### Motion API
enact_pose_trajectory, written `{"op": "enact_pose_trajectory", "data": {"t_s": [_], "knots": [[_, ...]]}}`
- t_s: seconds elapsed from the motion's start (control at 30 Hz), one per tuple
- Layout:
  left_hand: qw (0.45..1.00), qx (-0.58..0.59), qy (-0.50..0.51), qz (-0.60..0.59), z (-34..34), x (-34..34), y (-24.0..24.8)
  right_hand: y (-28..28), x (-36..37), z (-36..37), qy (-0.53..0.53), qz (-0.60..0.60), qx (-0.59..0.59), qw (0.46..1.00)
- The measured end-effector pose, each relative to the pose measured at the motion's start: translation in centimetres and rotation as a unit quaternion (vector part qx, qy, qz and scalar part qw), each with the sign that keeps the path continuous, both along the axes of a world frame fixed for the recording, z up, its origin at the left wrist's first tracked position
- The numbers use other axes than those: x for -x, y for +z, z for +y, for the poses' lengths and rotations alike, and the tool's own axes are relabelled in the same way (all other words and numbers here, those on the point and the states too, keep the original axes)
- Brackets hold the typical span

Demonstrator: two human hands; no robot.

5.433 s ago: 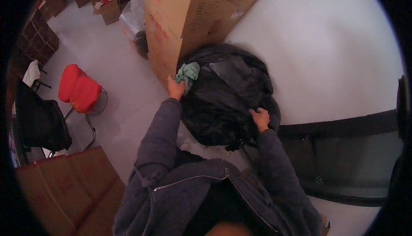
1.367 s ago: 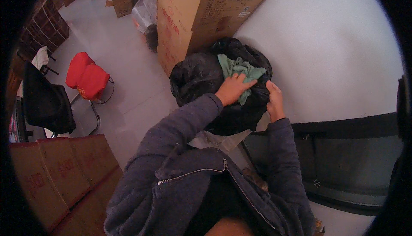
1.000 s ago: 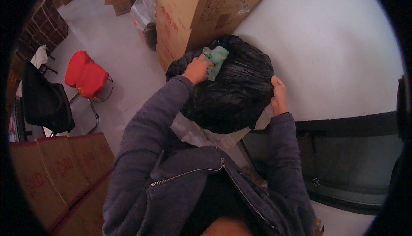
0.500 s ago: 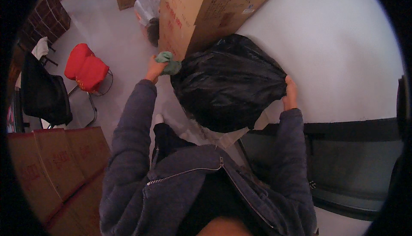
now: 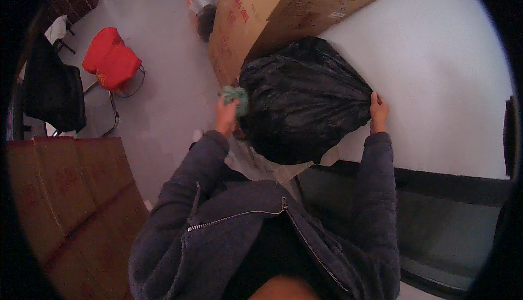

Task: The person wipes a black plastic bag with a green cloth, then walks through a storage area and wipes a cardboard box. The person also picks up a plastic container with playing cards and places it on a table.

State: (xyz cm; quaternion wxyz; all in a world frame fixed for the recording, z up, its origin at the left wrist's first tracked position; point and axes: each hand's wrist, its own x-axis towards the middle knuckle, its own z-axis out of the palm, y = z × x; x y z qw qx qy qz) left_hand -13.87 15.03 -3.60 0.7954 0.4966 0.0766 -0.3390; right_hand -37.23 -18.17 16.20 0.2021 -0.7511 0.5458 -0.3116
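Observation:
A big black plastic bag spreads out in front of me beside a tall cardboard box. At its right edge the plastic is drawn into a point, pinched by my right hand. Close to the bag's left side, my left hand is closed around a crumpled green cloth. The cloth meets the bag's edge in the picture; whether it presses on it I cannot tell. What lies under or inside the bag is hidden.
The tall cardboard box stands behind the bag, along a white wall. Flat brown cartons fill the lower left. A red-covered chair and a black chair stand at left. A dark glass-fronted unit is at lower right.
My left hand with the green cloth has moved right and nearer to me, along the bag's left side. My right hand keeps its pinch. The view has shifted slightly.

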Motion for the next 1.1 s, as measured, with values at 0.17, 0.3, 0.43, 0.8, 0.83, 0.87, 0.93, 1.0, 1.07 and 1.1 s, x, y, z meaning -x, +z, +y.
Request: {"op": "enact_pose_trajectory", "data": {"t_s": [0.17,0.3,0.43,0.8,0.83,0.87,0.93,1.0,1.07,1.1], "knots": [[0.985,-0.003,-0.085,-0.148,-5.9,5.2,2.3,1.4,-4.9,11.2,0.238,0.181,0.311,0.902],[0.977,0.038,-0.116,-0.175,-8.3,6.6,4.7,-2.0,-6.0,20.5,0.441,0.270,0.176,0.837],[0.982,0.109,-0.138,-0.063,-8.8,6.7,5.6,-7.3,-6.5,21.0,0.362,0.399,0.111,0.835],[0.994,0.056,0.091,-0.029,-0.5,-0.2,-1.6,-12.7,-5.9,12.7,0.300,0.521,0.074,0.795],[0.993,0.049,0.102,-0.017,0.6,0.3,-2.3,-12.9,-6.0,12.3,0.301,0.518,0.056,0.799],[0.990,0.066,0.125,-0.030,1.5,1.0,-2.8,-13.0,-6.2,12.1,0.295,0.521,0.040,0.800],[0.983,-0.084,0.083,-0.141,2.1,3.8,-3.1,-13.3,-6.7,11.8,0.295,0.532,0.017,0.793],[0.973,-0.110,0.035,-0.202,0.6,7.2,-2.4,-13.4,-7.0,11.6,0.292,0.544,0.001,0.787],[0.914,-0.094,0.046,-0.391,-1.0,11.4,-0.6,-13.4,-7.1,11.5,0.293,0.549,-0.008,0.783],[0.906,-0.046,0.003,-0.421,-1.9,12.6,0.2,-13.3,-7.1,11.4,0.291,0.554,-0.008,0.780]]}}
